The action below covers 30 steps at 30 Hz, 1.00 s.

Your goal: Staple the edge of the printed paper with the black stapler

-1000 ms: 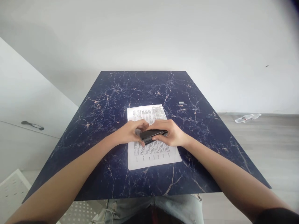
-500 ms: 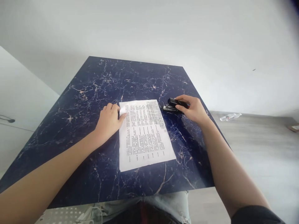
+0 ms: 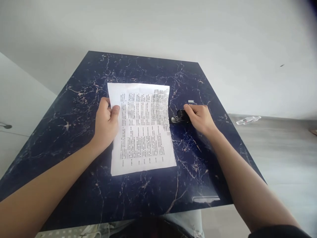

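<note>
My left hand (image 3: 107,119) pinches the left edge of a printed paper (image 3: 142,129), thumb on top and fingers beneath. The sheet appears raised off the table and bows a little; whether more sheets lie under it I cannot tell. To its right, my right hand (image 3: 199,119) is wrapped round a black stapler (image 3: 182,115). The stapler's nose points left at the paper's right edge, close to it, and its rear is hidden in my palm. Just beyond that hand lies a small pale strip (image 3: 191,101), perhaps staples.
The dark blue marbled table (image 3: 148,195) has its far edge near a white wall (image 3: 158,29). A clear plastic wrapper (image 3: 248,120) lies on the grey floor (image 3: 279,155) to the right. At the left is a white door-like panel (image 3: 15,99) with a dark fitting.
My left hand has lifted the paper and shifted it left, its grip now around the edge. My right hand has closed further around the stapler. The pale strip has come into sight.
</note>
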Tool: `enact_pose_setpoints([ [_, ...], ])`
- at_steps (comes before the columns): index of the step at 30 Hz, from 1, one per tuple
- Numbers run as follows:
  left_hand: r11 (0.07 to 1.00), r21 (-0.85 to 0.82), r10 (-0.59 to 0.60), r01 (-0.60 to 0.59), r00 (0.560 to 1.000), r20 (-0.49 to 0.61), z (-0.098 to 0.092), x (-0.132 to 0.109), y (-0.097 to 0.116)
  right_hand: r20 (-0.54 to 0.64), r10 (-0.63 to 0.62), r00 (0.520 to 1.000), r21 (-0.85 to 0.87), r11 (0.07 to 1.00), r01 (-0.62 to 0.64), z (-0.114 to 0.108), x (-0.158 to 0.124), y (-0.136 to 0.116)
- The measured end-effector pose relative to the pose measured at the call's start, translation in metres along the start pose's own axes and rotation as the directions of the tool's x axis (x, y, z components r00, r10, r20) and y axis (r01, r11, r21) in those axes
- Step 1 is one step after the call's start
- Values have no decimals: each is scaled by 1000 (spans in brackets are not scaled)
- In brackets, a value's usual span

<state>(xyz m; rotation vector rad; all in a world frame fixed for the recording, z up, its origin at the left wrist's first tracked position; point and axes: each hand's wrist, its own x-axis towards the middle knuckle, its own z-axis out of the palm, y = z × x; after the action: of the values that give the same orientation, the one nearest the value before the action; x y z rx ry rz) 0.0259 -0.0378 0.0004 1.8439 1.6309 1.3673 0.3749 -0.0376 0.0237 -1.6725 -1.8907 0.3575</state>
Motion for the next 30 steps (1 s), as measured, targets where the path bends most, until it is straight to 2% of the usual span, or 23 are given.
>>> enact_pose_setpoints([
  [4, 999, 32, -5, 6, 1000, -9, 1, -2, 0, 61, -53, 997, 29, 998, 51, 9, -10, -18],
  [12, 997, 73, -29, 28, 999, 14, 6, -8, 4, -32, 13, 999, -64, 998, -15, 28, -21, -43],
  [16, 996, 69, -51, 49, 998, 41, 6, -10, 8, -28, -38, 999, -58, 998, 37, 32, -21, -51],
  [22, 997, 61, -43, 40, 998, 45, 7, -10, 7, -37, -162, 986, -69, 985, 160, 38, -20, -58],
  [30, 996, 45, -73, 72, 997, 33, 4, -10, 6, -78, -183, 980, -116, 978, 173, 33, -16, -47],
])
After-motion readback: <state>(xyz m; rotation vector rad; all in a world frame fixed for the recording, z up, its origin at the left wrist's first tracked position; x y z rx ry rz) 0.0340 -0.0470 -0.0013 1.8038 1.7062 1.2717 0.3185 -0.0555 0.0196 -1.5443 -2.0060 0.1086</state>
